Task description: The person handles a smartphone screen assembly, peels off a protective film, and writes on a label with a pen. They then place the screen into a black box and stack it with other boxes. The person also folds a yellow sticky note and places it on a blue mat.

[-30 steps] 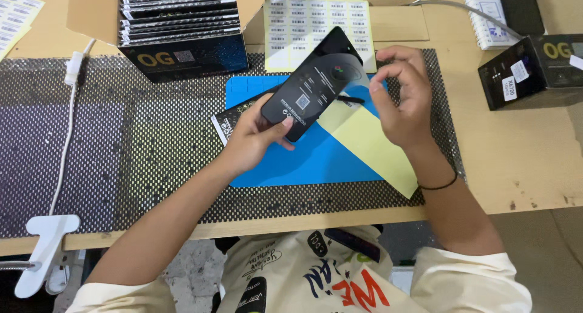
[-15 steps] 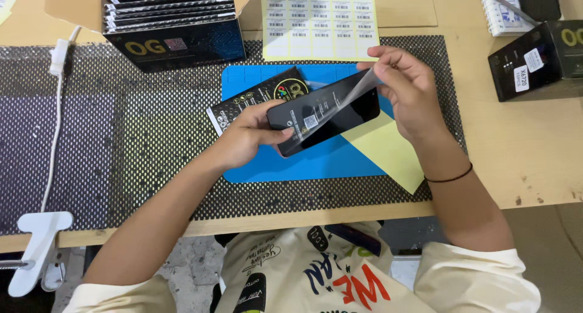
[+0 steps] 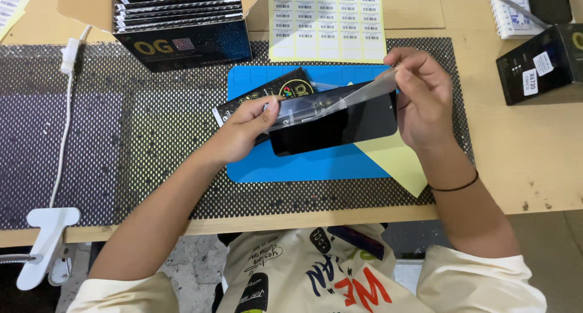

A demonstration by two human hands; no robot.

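My left hand grips the left end of a black phone, held flat over a blue mat. My right hand supports the phone's right end and pinches a clear plastic film that is lifted off the screen at an angle. Behind the phone, a black flat package with a gold round mark lies on the mat. A yellow sheet lies under my right hand on the mat's right side.
An open black box of flat black packs stands at the back left. A sheet of barcode labels lies behind the mat. A black box sits at the right. A white cable and clamp are at the left.
The phone has turned level with its dark screen up. My right hand has pulled the clear film up and away from the screen. The view has shifted, so the boxes sit higher in frame.
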